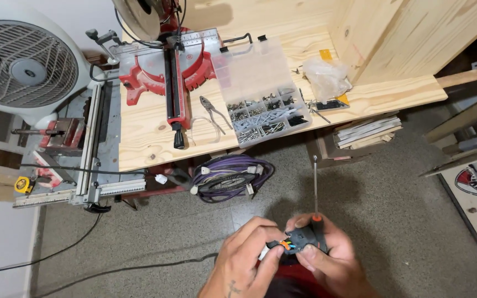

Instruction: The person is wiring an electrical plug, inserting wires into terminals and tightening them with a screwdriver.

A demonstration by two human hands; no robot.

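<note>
We hold a small black plug (299,241) low in the view, well in front of the wooden workbench (155,135) and over the speckled floor (382,182). Our left hand (247,256) pinches the plug's near end, where orange and blue wires (286,244) show between the fingertips. Our right hand (329,256) curls around the plug's other side and also grips a screwdriver (316,187), whose thin shaft points straight up toward the workbench. On the workbench lies an open clear case of screws (260,91), with pliers (215,113) just left of it and a crumpled plastic bag (327,77) to its right. A red saw (169,69) stands on the workbench's left part. A coiled purple cable (230,176) lies on the floor just below the workbench edge. A white fan (23,60) stands left of the workbench.
</note>
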